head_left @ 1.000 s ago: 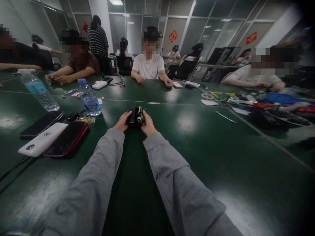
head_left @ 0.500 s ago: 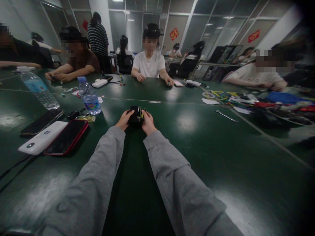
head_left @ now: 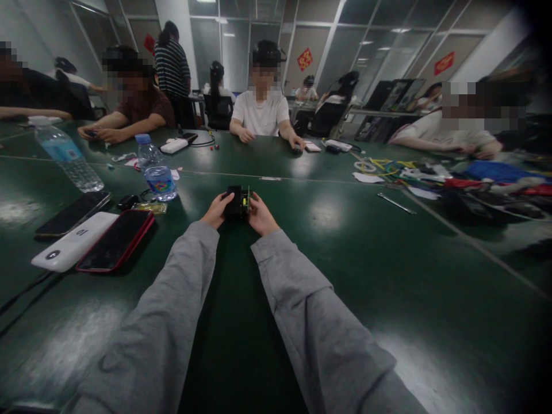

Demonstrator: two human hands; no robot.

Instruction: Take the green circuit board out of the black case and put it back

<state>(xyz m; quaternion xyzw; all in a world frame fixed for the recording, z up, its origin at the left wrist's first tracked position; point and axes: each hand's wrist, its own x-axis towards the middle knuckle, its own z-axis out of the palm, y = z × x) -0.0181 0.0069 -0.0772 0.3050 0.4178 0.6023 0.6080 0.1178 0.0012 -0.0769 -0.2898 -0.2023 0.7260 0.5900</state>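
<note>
Over the green table, a small black plastic box (head_left: 233, 204) is held out in front of me. My left hand (head_left: 217, 210) grips its left side, with the thumb lying across the near face. A circuit board (head_left: 246, 197) with a yellow part on it stands upright at the box's open right side. My right hand (head_left: 261, 216) is closed at the board's edge, thumb on top. The fingers behind and under the box and board are hidden, and how far the board sits inside cannot be made out.
To the left are two water bottles (head_left: 158, 172), a white power bank (head_left: 73, 241), a red-edged phone (head_left: 116, 240) and a dark phone (head_left: 73, 214). On the right lie a wrench (head_left: 395, 203) and a heap of cables (head_left: 466, 181). Several people sit around the table.
My right hand has shifted slightly right, and its thumb has drawn back from the board's face. The box and board have turned a little, showing more of the board's components. My left hand keeps its grip.
</note>
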